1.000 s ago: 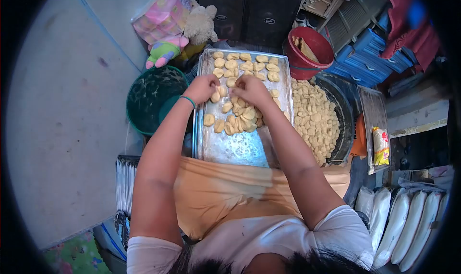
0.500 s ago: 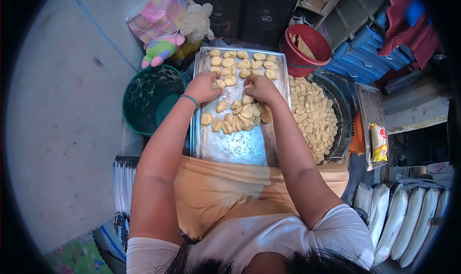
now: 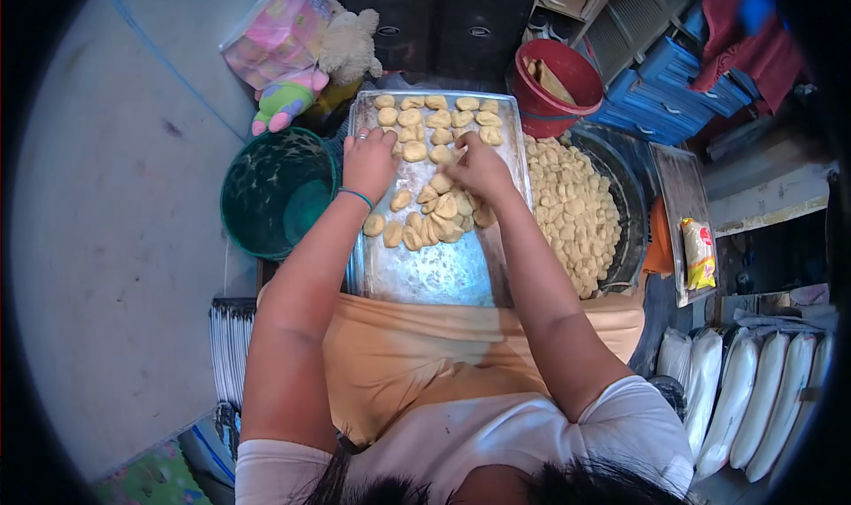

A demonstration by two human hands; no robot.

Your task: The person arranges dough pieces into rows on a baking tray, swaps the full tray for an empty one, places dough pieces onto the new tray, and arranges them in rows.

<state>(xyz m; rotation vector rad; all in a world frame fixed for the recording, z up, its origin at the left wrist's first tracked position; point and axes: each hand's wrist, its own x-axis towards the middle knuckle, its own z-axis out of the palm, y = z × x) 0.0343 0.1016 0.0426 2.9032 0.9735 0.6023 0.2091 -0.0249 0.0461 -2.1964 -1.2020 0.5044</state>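
A metal baking tray (image 3: 425, 279) lies in front of me with rows of flattened dough pieces (image 3: 414, 151) on its far half. Nearer to me is a loose heap of dough pieces (image 3: 446, 205). My left hand (image 3: 370, 161), with a ring and a teal wristband, is over the tray's left edge; its fingers point away from me and look open, beside the row's left end. My right hand (image 3: 481, 168) is beside a dough piece (image 3: 441, 154) in the nearest row, thumb and forefinger apart. Its other fingers are partly hidden.
Right of the tray, a large dark basin (image 3: 631, 217) holds many dough pieces. A green tub (image 3: 232, 195) stands at left, a red bucket (image 3: 532, 115) behind. Soft toys (image 3: 350, 49) sit at back left. A second tray (image 3: 678, 173) carries a yellow-and-red packet (image 3: 698, 252).
My left hand has drawn back from the dough at the row's left end, its fingers turning forward. My right hand's fingers have spread beside a dough piece. The view has shifted slightly.
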